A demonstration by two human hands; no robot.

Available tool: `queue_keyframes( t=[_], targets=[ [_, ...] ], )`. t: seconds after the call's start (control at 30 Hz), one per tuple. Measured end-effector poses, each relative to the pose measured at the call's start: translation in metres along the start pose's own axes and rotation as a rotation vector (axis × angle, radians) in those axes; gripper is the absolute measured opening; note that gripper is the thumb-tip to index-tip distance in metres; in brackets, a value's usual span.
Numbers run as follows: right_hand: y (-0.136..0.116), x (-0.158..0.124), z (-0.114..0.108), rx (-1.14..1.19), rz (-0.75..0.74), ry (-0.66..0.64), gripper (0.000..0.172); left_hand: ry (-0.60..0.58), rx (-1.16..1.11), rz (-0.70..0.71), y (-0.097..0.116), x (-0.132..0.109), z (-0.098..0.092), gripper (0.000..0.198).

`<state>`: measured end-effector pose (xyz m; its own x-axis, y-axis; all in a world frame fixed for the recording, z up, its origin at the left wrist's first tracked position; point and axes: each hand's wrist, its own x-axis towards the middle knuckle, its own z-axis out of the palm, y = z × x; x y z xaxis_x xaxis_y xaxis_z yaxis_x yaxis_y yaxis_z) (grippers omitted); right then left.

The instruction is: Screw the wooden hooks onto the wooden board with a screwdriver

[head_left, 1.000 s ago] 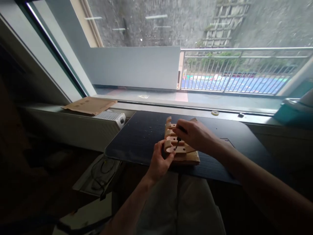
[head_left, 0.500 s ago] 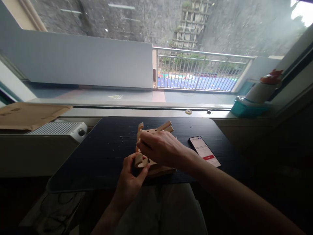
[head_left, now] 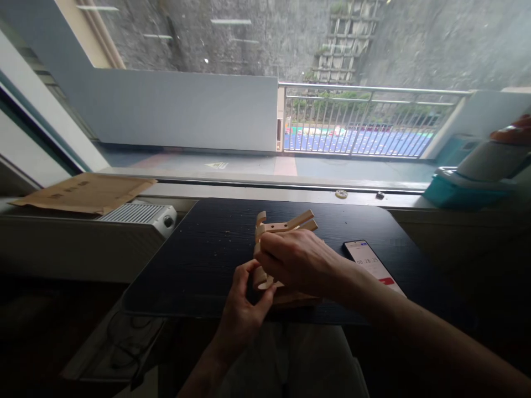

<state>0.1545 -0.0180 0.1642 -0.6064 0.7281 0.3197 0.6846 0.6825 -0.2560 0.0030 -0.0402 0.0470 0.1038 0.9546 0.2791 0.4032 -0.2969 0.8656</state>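
Note:
A light wooden piece (head_left: 282,227) with curved ends, small dark holes and two slanting bars stands on the dark table (head_left: 182,260). My left hand (head_left: 244,293) grips its near left corner between thumb and fingers. Above the same piece, my right hand (head_left: 294,257) is closed, its fingers bent down toward the near left part. Whatever those fingers pinch is hidden behind the hand. The right forearm covers much of the near right side of the wood.
A phone (head_left: 369,262) showing a timer lies right of my right hand. Behind the table, the sill holds a small roll (head_left: 341,194) and a teal box (head_left: 464,188). A brown envelope (head_left: 87,193) rests by a white radiator (head_left: 141,215) at left.
The whole view has swung left, so everything appears farther right. Both hands remain at the wooden piece, with the right hand slightly turned over its near left part.

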Motion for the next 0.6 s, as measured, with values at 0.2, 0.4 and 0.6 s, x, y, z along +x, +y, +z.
queue_keyframes(
  t=[0.2,0.4,0.6],
  targets=[
    [0.002,0.0,-0.006,0.008,0.053,-0.042,0.015,-0.021,0.008,0.033,-0.001,0.003,0.0,0.035],
    [0.009,0.001,-0.007,0.023,0.039,-0.019,0.017,-0.025,0.068,0.063,0.002,0.01,-0.003,0.025],
    [0.007,0.005,-0.008,0.003,0.005,-0.043,0.017,-0.066,0.091,0.036,0.006,0.014,-0.004,0.022]
  ],
)
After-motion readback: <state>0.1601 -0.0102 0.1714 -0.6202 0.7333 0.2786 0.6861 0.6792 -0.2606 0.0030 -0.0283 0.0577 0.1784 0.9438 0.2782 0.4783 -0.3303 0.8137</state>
